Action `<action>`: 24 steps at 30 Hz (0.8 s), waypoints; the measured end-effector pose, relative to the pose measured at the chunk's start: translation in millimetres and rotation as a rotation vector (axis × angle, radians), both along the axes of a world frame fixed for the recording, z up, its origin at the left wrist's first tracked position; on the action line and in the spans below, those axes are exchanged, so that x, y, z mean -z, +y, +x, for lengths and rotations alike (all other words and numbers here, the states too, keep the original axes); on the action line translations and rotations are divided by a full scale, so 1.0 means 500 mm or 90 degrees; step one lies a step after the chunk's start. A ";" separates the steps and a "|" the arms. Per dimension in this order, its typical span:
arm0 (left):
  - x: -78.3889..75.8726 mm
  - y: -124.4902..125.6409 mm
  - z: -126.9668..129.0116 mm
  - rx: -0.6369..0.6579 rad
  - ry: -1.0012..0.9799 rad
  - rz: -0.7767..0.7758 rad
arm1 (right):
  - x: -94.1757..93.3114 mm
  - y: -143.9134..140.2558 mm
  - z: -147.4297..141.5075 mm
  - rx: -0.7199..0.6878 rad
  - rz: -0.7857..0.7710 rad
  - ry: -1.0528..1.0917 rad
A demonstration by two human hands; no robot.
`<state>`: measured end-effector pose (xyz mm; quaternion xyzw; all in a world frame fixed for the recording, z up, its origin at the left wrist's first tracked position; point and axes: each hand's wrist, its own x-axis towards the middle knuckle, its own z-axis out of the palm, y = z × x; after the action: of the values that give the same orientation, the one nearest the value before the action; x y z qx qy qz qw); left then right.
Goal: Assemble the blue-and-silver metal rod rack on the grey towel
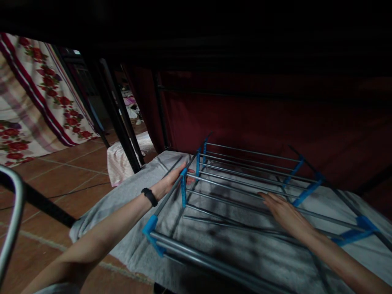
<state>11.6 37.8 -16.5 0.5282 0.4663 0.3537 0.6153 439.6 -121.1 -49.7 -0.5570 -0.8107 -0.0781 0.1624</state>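
A metal shoe rack (228, 190) made of thin grey tubes with blue plastic joints lies on a grey cloth under a dark overhead frame. My left hand (179, 175), with a black band on the wrist, grips the rack's left side rail beside a blue joint; its thumb is on the near side and its fingertips show past the rail, below the rods. Resting on the middle rods is my right hand (283, 210), palm down, its fingers stretched out toward the left. Part of its underside is hidden. Thicker paired tubes (196, 257) run along the rack's near edge.
Dark metal posts (118, 118) stand at the left, and a dark red cloth (245, 114) hangs behind the rack. The grey cloth (128, 224) drapes over an edge toward the tiled floor (79, 177). A flowered cloth (49, 94) hangs farther left; a curved metal tube (18, 204) stands near the left edge.
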 end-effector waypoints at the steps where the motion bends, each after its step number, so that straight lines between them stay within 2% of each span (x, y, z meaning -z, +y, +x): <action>1: 0.012 -0.003 0.000 0.022 -0.042 -0.025 | -0.002 -0.001 0.000 0.000 -0.002 0.004; 4: 0.032 0.003 0.003 0.022 -0.095 -0.043 | -0.010 -0.005 0.001 -0.010 -0.015 0.006; 8: 0.041 0.020 0.001 0.012 -0.067 -0.010 | -0.019 -0.013 0.001 -0.019 -0.021 -0.002; 11: 0.037 0.016 0.002 -0.002 -0.061 -0.005 | -0.019 -0.014 0.001 -0.015 -0.026 -0.005; 17: 0.015 -0.010 0.017 -0.051 -0.067 -0.059 | -0.002 -0.014 0.007 -0.017 -0.010 -0.029; 20: 0.012 -0.016 0.025 -0.039 -0.115 -0.039 | 0.015 -0.021 0.010 -0.027 0.007 -0.053; 24: 0.012 -0.017 0.028 -0.027 -0.133 -0.062 | 0.022 -0.024 0.008 -0.023 0.032 -0.076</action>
<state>25.5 29.2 -22.6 0.4477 0.4276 0.3966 0.6779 443.9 -133.2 -60.9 -0.5321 -0.8268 -0.1285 0.1294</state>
